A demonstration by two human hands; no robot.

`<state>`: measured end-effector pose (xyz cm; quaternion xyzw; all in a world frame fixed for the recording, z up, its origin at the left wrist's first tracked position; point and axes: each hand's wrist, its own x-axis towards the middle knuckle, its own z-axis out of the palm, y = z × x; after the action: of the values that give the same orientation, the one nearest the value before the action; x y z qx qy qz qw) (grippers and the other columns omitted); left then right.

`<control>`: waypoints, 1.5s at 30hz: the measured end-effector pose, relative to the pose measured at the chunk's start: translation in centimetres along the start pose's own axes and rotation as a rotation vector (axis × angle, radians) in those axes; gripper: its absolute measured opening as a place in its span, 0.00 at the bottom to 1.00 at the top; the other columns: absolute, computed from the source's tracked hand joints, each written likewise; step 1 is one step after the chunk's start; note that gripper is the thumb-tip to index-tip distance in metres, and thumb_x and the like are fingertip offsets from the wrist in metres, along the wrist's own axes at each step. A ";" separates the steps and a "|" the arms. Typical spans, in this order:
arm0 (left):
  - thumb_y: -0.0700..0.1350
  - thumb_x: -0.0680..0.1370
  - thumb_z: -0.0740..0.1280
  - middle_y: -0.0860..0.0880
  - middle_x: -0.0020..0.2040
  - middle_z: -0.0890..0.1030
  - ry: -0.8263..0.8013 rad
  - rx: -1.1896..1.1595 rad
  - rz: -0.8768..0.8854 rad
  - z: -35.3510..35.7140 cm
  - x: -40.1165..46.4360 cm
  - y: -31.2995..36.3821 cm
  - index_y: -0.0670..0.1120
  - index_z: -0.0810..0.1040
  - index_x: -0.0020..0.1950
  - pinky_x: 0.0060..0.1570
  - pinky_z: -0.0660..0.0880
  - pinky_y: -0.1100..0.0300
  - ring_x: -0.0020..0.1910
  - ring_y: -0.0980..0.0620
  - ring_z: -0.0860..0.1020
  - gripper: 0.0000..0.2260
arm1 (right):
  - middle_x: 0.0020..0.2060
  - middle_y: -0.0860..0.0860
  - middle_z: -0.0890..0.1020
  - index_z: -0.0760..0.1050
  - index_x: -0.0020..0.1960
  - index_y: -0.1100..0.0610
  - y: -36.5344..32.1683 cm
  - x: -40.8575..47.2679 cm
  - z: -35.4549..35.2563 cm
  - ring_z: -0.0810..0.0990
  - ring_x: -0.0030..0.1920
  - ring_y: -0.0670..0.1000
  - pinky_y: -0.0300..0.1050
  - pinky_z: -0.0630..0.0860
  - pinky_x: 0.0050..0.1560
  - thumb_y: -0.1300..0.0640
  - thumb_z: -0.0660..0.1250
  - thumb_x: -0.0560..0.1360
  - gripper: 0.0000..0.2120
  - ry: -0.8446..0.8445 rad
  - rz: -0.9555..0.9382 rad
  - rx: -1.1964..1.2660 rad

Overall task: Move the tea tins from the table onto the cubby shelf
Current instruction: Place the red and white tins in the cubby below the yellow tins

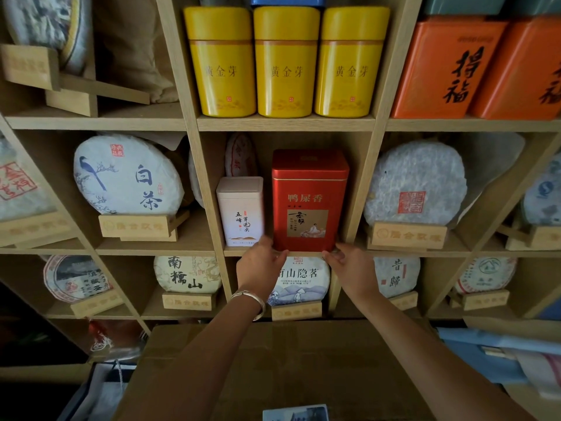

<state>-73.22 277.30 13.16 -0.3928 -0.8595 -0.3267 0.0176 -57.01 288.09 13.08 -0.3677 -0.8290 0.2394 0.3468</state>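
Both hands, the left hand (260, 261) and right hand (349, 265), touch the red tea tin's (309, 202) bottom corners with relaxed fingers; it stands upright at the cubby shelf's (285, 253) front edge, beside a white tin (240, 211).

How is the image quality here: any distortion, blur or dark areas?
Head view: wide-angle bending splays the cubby shelf uprights outward; the red tea tin and white tea tin read sharp; left hand and right hand slightly soft; lower-left corner falls dark.
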 end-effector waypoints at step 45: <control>0.56 0.75 0.67 0.57 0.39 0.81 0.014 -0.052 0.101 -2.3 -1.1 -1.1 0.51 0.75 0.58 0.29 0.66 0.63 0.40 0.54 0.80 0.15 | 0.43 0.53 0.85 0.79 0.56 0.61 -0.7 -0.9 -1.0 0.83 0.40 0.50 0.34 0.73 0.36 0.58 0.72 0.73 0.13 0.012 -0.096 -0.010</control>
<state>-73.72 274.71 14.11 -0.4338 -0.8296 -0.3504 0.0296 -56.12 287.08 13.80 -0.3306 -0.8449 0.2159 0.3609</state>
